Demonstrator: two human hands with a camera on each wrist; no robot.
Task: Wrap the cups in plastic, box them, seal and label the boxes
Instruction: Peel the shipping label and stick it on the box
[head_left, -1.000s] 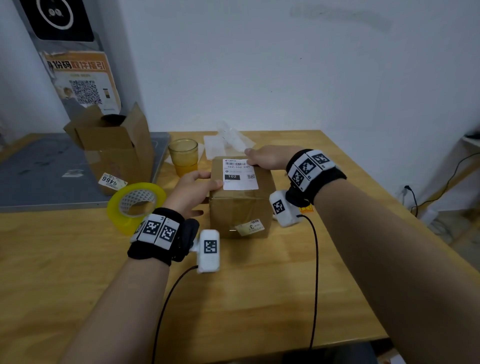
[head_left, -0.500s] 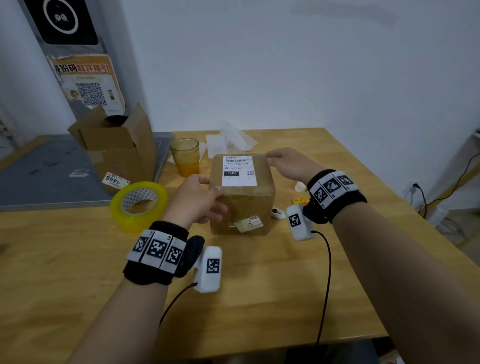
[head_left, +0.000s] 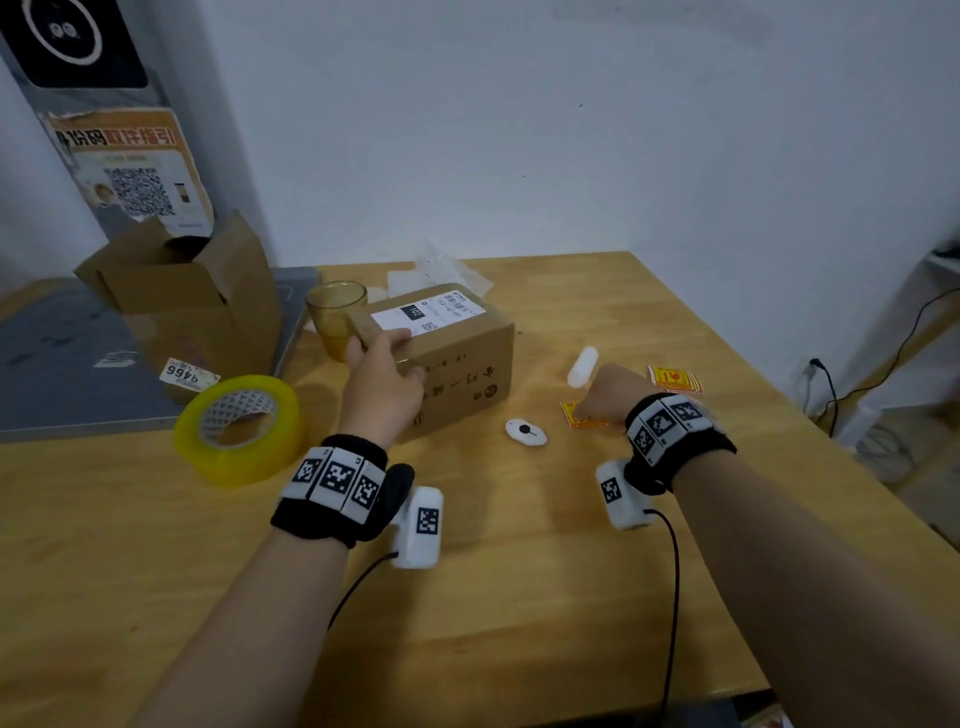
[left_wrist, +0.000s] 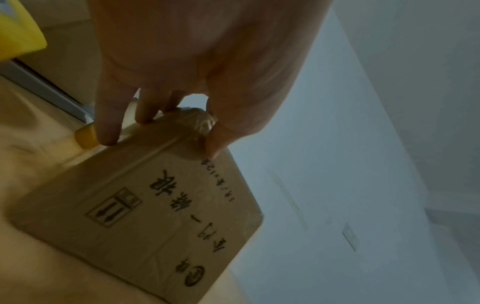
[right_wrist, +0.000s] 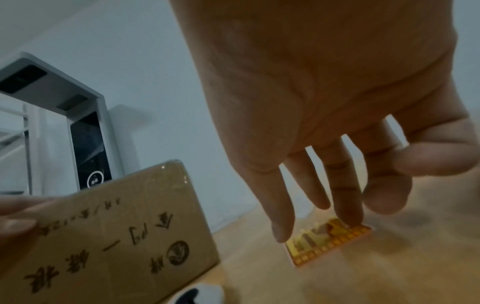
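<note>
The sealed box is plain brown cardboard with black printed characters and a white label bearing black print. The tape roll is translucent yellow, the cup amber. The sticker shows yellow inside an orange-red border. The table is pale wood-grain.

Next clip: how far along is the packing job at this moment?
Done: one sealed box is taped shut with a white shipping label on top. In hand: the left hand grips that box by a corner, while the right hand reaches onto an orange sticker on the table. Left: an amber cup is still unwrapped, and the second box stands open.
</note>
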